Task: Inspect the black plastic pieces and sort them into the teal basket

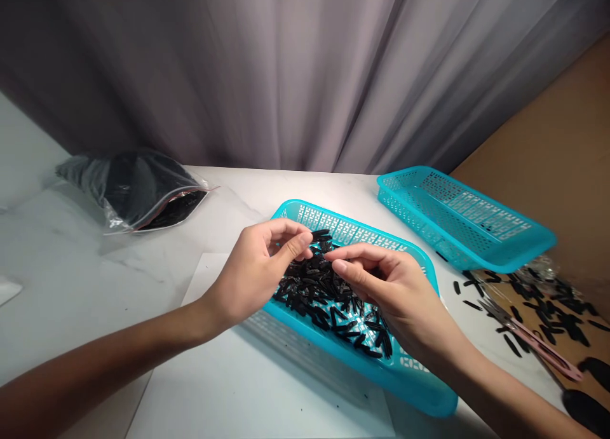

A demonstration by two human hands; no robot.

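Note:
A turquoise plastic basket (pixel 410 388) sits tilted on the table in front of me, holding several small black oblong pieces (pixel 328 305). Both hands hover over it, fingertips almost meeting. My left hand (pixel 257 267) pinches a small black piece (pixel 320 243) between thumb and fingers. My right hand (pixel 391 283) has its fingers curled, thumb and forefinger pressed on the same black piece from the right.
A second turquoise basket (pixel 476 232) stands at the back right. Loose black pieces (pixel 548 305) and pink-handled pliers (pixel 538 340) lie on the brown surface at right. A clear zip bag of black pieces (pixel 138 191) lies at back left. Grey curtain behind. White paper (pixel 238 388) under the near basket.

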